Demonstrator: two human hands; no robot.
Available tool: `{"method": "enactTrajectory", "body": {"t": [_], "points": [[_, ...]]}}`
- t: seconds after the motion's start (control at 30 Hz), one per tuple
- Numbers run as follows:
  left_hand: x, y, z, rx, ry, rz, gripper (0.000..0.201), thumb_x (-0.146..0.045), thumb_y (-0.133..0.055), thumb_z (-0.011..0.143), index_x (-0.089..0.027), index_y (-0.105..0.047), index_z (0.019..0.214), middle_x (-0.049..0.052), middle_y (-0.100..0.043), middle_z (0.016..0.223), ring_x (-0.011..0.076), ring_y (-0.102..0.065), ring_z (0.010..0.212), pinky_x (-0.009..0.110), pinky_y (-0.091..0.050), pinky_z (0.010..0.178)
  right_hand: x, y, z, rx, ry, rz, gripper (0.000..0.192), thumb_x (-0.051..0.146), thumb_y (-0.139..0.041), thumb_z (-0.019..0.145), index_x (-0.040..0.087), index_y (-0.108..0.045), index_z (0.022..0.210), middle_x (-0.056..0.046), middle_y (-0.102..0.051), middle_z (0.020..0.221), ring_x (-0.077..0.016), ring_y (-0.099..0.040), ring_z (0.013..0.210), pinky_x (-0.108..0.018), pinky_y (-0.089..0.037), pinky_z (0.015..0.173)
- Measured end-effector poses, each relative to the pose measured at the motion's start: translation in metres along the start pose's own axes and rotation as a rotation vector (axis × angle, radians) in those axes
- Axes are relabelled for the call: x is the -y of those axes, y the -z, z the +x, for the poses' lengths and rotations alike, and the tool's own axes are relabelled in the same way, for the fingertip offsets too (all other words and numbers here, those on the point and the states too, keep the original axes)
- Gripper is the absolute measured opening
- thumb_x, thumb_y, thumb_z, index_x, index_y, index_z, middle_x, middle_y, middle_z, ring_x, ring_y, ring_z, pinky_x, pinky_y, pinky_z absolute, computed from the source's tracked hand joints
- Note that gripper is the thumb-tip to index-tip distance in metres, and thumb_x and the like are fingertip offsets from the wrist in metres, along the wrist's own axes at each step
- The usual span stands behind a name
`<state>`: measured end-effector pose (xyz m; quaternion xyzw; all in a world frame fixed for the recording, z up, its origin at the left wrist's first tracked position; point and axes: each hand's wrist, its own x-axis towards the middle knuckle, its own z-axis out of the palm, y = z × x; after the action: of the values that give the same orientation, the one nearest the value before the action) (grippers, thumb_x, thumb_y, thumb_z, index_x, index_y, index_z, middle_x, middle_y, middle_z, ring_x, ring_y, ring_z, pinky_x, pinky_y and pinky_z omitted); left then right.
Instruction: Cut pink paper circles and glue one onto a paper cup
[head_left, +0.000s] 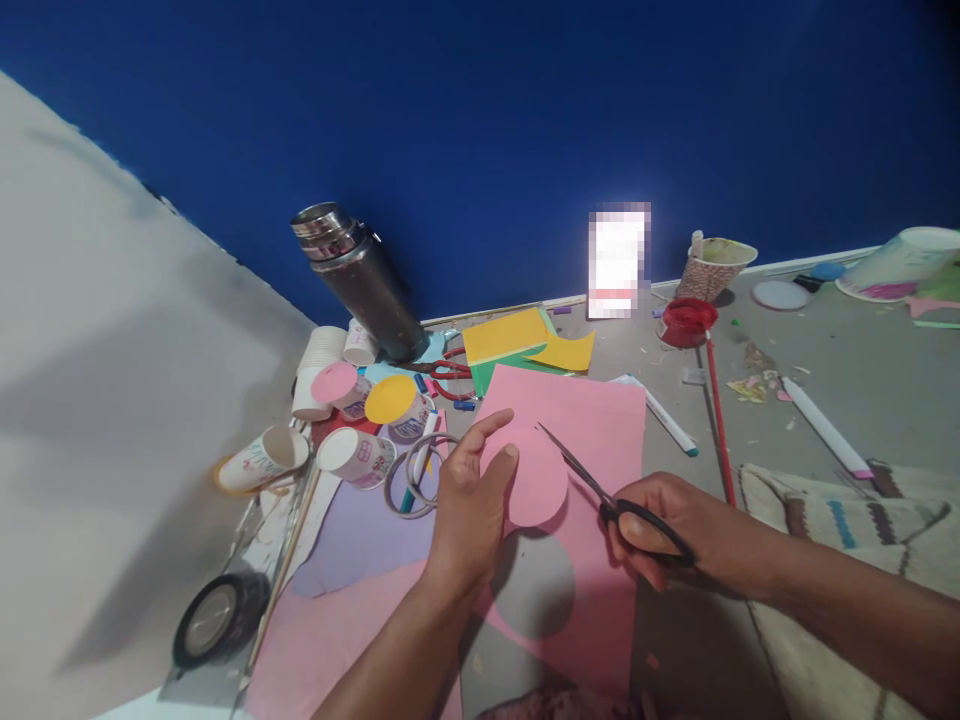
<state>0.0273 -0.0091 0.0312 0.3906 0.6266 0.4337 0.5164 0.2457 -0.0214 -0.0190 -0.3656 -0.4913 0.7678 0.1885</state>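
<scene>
I see the pink sheet point(600, 420) flat on the grey floor point(862, 390) with a round hole cut in it. My left hand point(469, 505) pinches the pink disc point(534, 478) above it — thumb on top. My right hand point(664, 530) grips the black scissors point(600, 490), blades nearly closed at the disc's edge.

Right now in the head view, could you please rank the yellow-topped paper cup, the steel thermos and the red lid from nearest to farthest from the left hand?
Measured from the left hand:
1. Yellow-topped paper cup, just up and to its left among the cups.
2. Steel thermos, farther back on the left, by the blue wall.
3. Red lid, farthest, up on the right side of the floor.
</scene>
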Motion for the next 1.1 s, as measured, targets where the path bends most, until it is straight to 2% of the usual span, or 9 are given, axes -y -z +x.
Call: {"method": "enactTrajectory", "body": {"t": [0.57, 0.87, 1.1], "points": [[0.0046, 0.0006, -0.0022, 0.023, -0.047, 0.084, 0.044, -0.03, -0.06, 0.087, -0.021, -0.062, 0.13, -0.006, -0.041, 0.059, 0.0083, -0.032, 0.05, 0.019, -0.026, 0.048, -0.0045, 0.0011, 0.0005, -0.015, 0.001, -0.043, 0.065, 0.079, -0.065, 0.076, 0.013, -0.065, 0.075, 0.0, -0.059, 0.052, -0.0094, -0.038, 0.049, -0.026, -0.022, 0.051], [0.0077, 0.0008, -0.0008, 0.019, -0.035, 0.08, 0.046, -0.035, -0.061, 0.086, -0.024, -0.062, 0.131, -0.004, -0.045, 0.064, 0.0091, -0.038, 0.052, 0.02, -0.029, 0.05, -0.0054, 0.003, 0.0016, -0.01, 0.026, -0.058, 0.063, 0.077, -0.064, 0.079, 0.014, -0.064, 0.072, 0.0, -0.057, 0.052, -0.0092, -0.039, 0.048, -0.025, -0.023, 0.05], [0.0009, 0.0004, -0.0028, 0.029, -0.044, 0.081, 0.047, -0.03, -0.061, 0.084, -0.019, -0.063, 0.13, -0.005, -0.045, 0.059, 0.0084, -0.035, 0.049, 0.019, -0.026, 0.047, -0.0062, 0.0029, 0.0008, -0.007, 0.046, -0.066, 0.062, 0.075, -0.064, 0.08, 0.014, -0.063, 0.068, 0.001, -0.055, 0.052, -0.009, -0.04, 0.049, -0.025, -0.025, 0.05]]}}
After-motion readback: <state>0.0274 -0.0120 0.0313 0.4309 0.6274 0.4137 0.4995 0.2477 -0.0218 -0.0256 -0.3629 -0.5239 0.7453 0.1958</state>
